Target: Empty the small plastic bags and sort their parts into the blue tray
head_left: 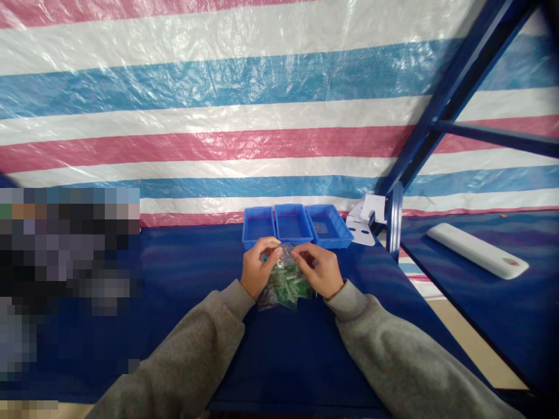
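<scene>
Both my hands pinch the top of a clear plastic bag [287,256] above the blue table [279,349]. My left hand [258,269] grips its left side between thumb and fingers. On the opposite side, my right hand [321,270] has its thumb and forefinger closed on the edge. Green and whitish pieces [288,285] show in or just beneath the bag, too small to make out singly. More clear plastic with dark bits [268,299] lies under my left hand; whether it is a separate bag I cannot tell.
Behind my hands stand a left blue tray [258,214], a middle one [293,224] and a right one [329,224] with something small inside. White cut card [364,218] leans by a blue metal post [394,224]. A white oblong object [478,250] lies on the right-hand table. The left is pixelated.
</scene>
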Motion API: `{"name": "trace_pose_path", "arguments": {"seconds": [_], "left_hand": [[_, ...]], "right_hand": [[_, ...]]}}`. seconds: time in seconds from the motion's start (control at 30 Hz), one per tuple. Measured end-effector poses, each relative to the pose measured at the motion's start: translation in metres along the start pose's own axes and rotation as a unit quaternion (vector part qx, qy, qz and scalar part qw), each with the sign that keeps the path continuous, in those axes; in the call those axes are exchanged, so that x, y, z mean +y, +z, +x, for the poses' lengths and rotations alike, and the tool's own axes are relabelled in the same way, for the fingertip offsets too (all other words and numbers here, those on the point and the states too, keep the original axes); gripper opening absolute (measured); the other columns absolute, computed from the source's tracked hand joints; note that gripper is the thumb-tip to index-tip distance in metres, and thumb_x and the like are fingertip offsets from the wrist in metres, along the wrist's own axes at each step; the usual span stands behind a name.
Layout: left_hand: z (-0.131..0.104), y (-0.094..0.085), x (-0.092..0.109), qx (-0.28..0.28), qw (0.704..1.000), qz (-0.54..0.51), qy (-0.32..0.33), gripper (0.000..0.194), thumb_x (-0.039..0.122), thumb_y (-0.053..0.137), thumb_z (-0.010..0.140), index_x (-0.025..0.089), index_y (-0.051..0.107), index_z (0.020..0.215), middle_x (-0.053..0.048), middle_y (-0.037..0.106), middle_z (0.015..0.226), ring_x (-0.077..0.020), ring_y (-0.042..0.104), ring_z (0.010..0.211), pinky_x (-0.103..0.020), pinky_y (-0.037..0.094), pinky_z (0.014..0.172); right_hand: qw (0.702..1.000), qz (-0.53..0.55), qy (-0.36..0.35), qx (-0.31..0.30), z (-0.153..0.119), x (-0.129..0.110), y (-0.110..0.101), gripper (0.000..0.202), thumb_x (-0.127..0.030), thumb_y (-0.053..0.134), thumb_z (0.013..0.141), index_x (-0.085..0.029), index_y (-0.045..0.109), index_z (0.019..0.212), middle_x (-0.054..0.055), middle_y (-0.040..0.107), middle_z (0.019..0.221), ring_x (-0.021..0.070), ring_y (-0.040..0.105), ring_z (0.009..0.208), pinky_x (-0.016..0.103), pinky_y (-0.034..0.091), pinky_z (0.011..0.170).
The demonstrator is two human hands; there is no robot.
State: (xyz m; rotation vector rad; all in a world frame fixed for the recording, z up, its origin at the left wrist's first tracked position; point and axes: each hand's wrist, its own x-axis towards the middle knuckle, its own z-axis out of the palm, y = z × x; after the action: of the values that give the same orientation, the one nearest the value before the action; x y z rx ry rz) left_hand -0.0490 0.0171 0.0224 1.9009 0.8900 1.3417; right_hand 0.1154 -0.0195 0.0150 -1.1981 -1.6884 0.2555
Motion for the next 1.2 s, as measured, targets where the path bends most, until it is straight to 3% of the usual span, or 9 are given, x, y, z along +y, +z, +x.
{"name": "trace_pose_path", "arguments": {"seconds": [0.13, 0.3, 0.4, 0.57, 0.77, 0.87, 0.93, 1.1, 1.2], "left_hand": [[0.0001, 0.0018, -0.0007, 0.024, 0.997, -0.063, -0.044, 0.022, 0.027, 0.063, 0.076, 0.017, 0.055, 0.095, -0.002, 0.062, 0.083, -0.0108, 0.06, 0.066, -0.022, 0.048, 0.065], [0.0025, 0.002, 0.0046, 0.037, 0.984, -0.152, -0.087, 0.02, 0.027, 0.064, 0.076, 0.018, 0.048, 0.085, 0.005, 0.057, 0.058, -0.0096, 0.056, 0.049, -0.021, 0.046, 0.051], [0.0037, 0.0014, 0.006, 0.036, 0.982, -0.16, -0.094, 0.021, 0.028, 0.064, 0.075, 0.017, 0.046, 0.077, 0.006, 0.054, 0.051, -0.009, 0.054, 0.045, -0.02, 0.044, 0.048], [0.0035, 0.002, 0.0035, 0.029, 0.978, -0.172, -0.112, 0.024, 0.033, 0.062, 0.077, 0.018, 0.046, 0.086, 0.007, 0.055, 0.05, -0.0091, 0.052, 0.04, -0.021, 0.044, 0.044], [0.0015, -0.0002, 0.0043, 0.025, 0.993, -0.089, -0.068, 0.022, 0.036, 0.051, 0.084, 0.015, 0.057, 0.085, 0.0, 0.06, 0.064, -0.0101, 0.056, 0.054, -0.021, 0.044, 0.05], [0.0017, -0.0031, 0.0052, 0.001, 1.0, 0.007, 0.007, 0.02, 0.034, 0.058, 0.08, 0.015, 0.064, 0.079, -0.006, 0.062, 0.085, -0.014, 0.058, 0.077, -0.023, 0.046, 0.064], [0.0015, -0.0031, 0.0041, -0.014, 0.999, 0.024, 0.021, 0.016, 0.031, 0.062, 0.077, 0.015, 0.064, 0.081, -0.005, 0.063, 0.086, -0.0142, 0.058, 0.078, -0.024, 0.046, 0.069], [0.0003, 0.0011, 0.0005, -0.008, 0.996, -0.067, -0.058, 0.021, 0.031, 0.06, 0.078, 0.016, 0.054, 0.091, 0.0, 0.062, 0.07, -0.0111, 0.058, 0.06, -0.022, 0.045, 0.058], [0.0013, 0.0016, 0.001, -0.001, 0.989, -0.116, -0.086, 0.023, 0.031, 0.059, 0.079, 0.017, 0.049, 0.094, 0.005, 0.055, 0.057, -0.0081, 0.051, 0.048, -0.019, 0.039, 0.049]], "right_hand": [[1.0, 0.008, -0.015, 0.003, -0.0001, -0.0009, -0.0019, 0.015, -0.028, 0.048, 0.085, -0.019, 0.061, 0.086, 0.001, 0.061, 0.075, 0.0109, 0.051, 0.056, 0.024, 0.043, 0.056], [0.994, 0.001, -0.103, -0.02, -0.0005, -0.0032, -0.0053, 0.032, -0.026, 0.051, 0.083, -0.021, 0.055, 0.114, 0.01, 0.05, 0.113, 0.0159, 0.056, 0.079, 0.03, 0.049, 0.065], [0.99, -0.053, -0.131, -0.012, -0.0012, -0.0002, -0.0037, 0.029, -0.026, 0.054, 0.082, -0.024, 0.059, 0.111, 0.009, 0.05, 0.11, 0.0169, 0.055, 0.081, 0.031, 0.05, 0.068], [0.981, -0.084, -0.171, -0.035, -0.002, 0.0051, -0.0009, 0.027, -0.029, 0.055, 0.082, -0.025, 0.06, 0.109, 0.008, 0.055, 0.102, 0.0163, 0.055, 0.079, 0.03, 0.05, 0.069], [0.992, -0.043, -0.122, 0.002, 0.0007, 0.0009, -0.0011, 0.016, -0.022, 0.047, 0.087, -0.02, 0.062, 0.093, 0.007, 0.06, 0.09, 0.0169, 0.057, 0.084, 0.03, 0.048, 0.074], [0.998, 0.004, -0.061, 0.011, 0.0025, -0.0021, -0.0007, 0.014, -0.026, 0.047, 0.087, -0.019, 0.06, 0.086, 0.005, 0.061, 0.083, 0.0148, 0.056, 0.073, 0.027, 0.047, 0.065], [0.999, 0.024, -0.034, 0.012, 0.0026, -0.0023, 0.0001, 0.016, -0.029, 0.048, 0.087, -0.019, 0.06, 0.083, 0.004, 0.062, 0.079, 0.0134, 0.055, 0.065, 0.026, 0.046, 0.06], [0.999, 0.046, 0.006, 0.021, -0.0006, 0.0003, 0.0005, 0.021, -0.03, 0.047, 0.087, -0.021, 0.059, 0.102, 0.001, 0.063, 0.077, 0.0123, 0.055, 0.058, 0.026, 0.047, 0.06], [0.998, 0.047, -0.046, 0.003, -0.001, 0.0007, -0.0014, 0.026, -0.024, 0.041, 0.089, -0.023, 0.057, 0.11, 0.004, 0.063, 0.088, 0.0139, 0.058, 0.069, 0.03, 0.049, 0.069]]}}
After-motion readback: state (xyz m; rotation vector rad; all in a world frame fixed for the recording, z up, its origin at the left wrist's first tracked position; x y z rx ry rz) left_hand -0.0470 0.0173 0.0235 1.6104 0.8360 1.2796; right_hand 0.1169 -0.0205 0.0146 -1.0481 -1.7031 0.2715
